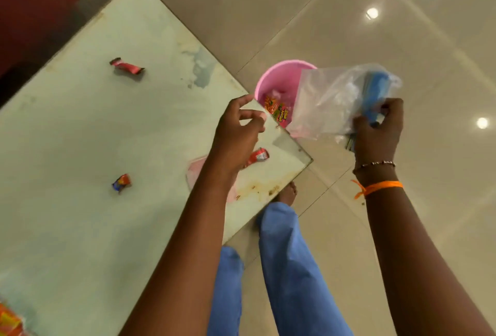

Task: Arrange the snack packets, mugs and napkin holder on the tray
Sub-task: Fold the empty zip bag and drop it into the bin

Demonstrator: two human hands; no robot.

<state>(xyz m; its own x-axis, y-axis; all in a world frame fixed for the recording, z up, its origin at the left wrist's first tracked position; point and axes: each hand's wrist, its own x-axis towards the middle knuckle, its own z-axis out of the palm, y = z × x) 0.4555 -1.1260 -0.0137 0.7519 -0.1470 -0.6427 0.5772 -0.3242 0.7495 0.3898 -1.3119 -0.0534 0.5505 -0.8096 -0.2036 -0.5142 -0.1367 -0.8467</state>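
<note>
My right hand (378, 131) grips a clear plastic bag (327, 99) with a blue item (375, 88) inside, held over the floor beside a pink bucket (279, 78). My left hand (237, 131) hovers above the table's right corner, fingers loosely curled and holding nothing. Small crumpled wrappers lie on the glass table (80, 134): a red one (126, 66) far left, a red-blue one (121, 182) in the middle, a red one (258, 156) just under my left wrist. An orange snack packet (276, 110) lies in the bucket. No tray, mugs or napkin holder are in view.
The pink bucket stands on the tiled floor right beside the table's corner. A pink stain or sheet (196, 172) shows under the glass near my left forearm. An orange packet (9, 321) peeks in at the bottom left. My legs (290, 268) stand beside the table edge.
</note>
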